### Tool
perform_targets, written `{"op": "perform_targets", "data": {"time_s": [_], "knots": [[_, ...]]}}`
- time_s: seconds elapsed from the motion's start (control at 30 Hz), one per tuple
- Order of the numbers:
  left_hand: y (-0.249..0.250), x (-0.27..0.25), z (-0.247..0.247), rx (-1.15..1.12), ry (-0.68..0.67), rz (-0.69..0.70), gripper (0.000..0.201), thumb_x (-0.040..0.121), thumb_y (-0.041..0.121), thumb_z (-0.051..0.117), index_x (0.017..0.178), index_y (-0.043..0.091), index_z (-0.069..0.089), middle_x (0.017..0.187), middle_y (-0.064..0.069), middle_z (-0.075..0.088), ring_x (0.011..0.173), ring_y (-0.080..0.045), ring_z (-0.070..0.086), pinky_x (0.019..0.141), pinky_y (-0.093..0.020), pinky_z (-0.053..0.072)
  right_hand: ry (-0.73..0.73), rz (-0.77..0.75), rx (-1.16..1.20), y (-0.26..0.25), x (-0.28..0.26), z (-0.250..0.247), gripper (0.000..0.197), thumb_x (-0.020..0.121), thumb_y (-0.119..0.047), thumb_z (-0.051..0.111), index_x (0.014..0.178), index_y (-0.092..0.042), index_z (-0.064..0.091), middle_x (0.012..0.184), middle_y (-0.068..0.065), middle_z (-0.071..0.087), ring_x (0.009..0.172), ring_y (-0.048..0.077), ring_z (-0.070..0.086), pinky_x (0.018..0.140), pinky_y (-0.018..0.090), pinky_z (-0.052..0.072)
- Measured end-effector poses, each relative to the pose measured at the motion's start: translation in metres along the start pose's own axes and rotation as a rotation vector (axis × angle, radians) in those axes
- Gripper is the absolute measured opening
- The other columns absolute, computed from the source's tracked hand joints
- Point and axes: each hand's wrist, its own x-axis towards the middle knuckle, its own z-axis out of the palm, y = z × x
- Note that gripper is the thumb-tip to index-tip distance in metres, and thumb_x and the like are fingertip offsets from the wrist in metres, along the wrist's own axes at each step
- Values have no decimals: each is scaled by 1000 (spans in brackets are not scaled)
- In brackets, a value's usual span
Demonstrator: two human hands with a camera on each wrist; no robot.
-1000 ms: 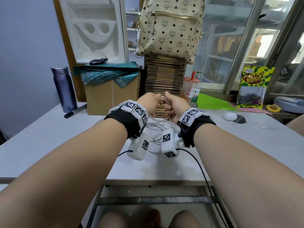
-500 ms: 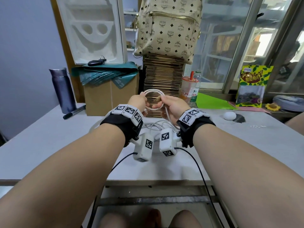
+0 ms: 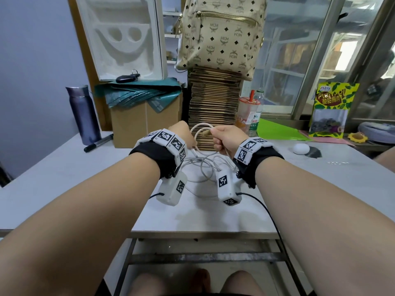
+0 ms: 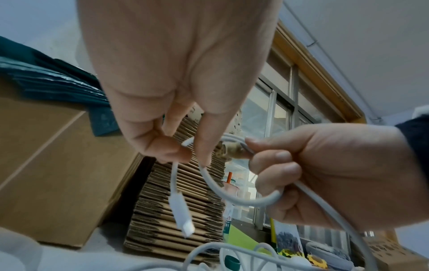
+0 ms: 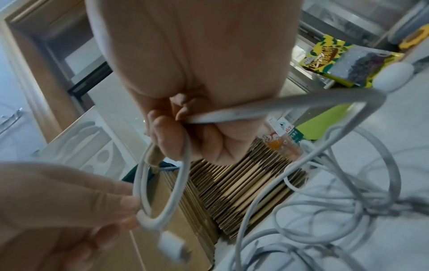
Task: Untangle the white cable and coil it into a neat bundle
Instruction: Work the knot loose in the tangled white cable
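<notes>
Head view: we're holding the first loop of the white cable (image 3: 199, 133) just in front of the cardboard stack (image 3: 213, 107).

Our left hand (image 4: 162, 139) pinches it near the connector (image 4: 182, 218); our right hand (image 4: 308, 176) curls round the loop. It looks light, limp and springy, so we'd grip at the crossings. The rest lies tangled on the grey bench (image 3: 320, 189), below the stack.

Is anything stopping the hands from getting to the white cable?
No. Both hands already hold the white cable: the left hand pinches it near the plug, the right hand grips the loop. The rest lies loose on the table.
</notes>
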Motion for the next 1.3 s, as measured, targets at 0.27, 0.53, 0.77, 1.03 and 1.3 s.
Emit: {"op": "perform_targets", "data": {"time_s": [0.27, 0.53, 0.77, 1.03, 1.3], "knots": [[1, -5, -6, 88, -96, 231, 30, 90, 20, 60, 121, 20, 61, 115, -5, 64, 93, -19, 58, 75, -27, 45, -79, 37, -213, 1, -2, 2, 24, 100, -16, 43, 85, -12, 62, 45, -7, 41, 41, 7, 37, 38, 14, 27], [-2, -4, -3, 164, -178, 151, 20, 95, 25, 52, 88, 11, 63, 63, 1, 62, 66, -18, 59, 54, -23, 43, -26, -17, -247, 3, -4, 6, 10, 98, -16, 48, 91, -14, 55, 53, -2, 55, 38, 4, 54, 33, 14, 25], [-12, 5, 4, -200, -205, 83, 21, 95, 15, 53, 75, 8, 53, 33, 19, 53, 79, -26, 70, 75, -35, 61, 5, -16, -167, 1, -6, 2, 3, 95, -11, 53, 95, -11, 56, 64, 5, 58, 36, 3, 52, 33, 15, 33], [-25, 15, 2, -711, -159, -94, 12, 91, 5, 58, 81, 5, 52, 36, 11, 59, 63, -13, 66, 76, -29, 60, 104, 115, -216, 5, -10, -6, 44, 90, -61, 42, 85, -21, 61, 73, -1, 70, 56, 11, 59, 49, 19, 34], [-26, 18, -3, -960, -41, -210, 13, 94, 4, 52, 82, 7, 48, 32, 13, 55, 38, 2, 59, 55, -15, 54, -106, 167, -560, 8, -15, -6, 57, 88, -59, 47, 105, -9, 69, 74, 1, 61, 67, 12, 61, 62, 18, 47]]}}
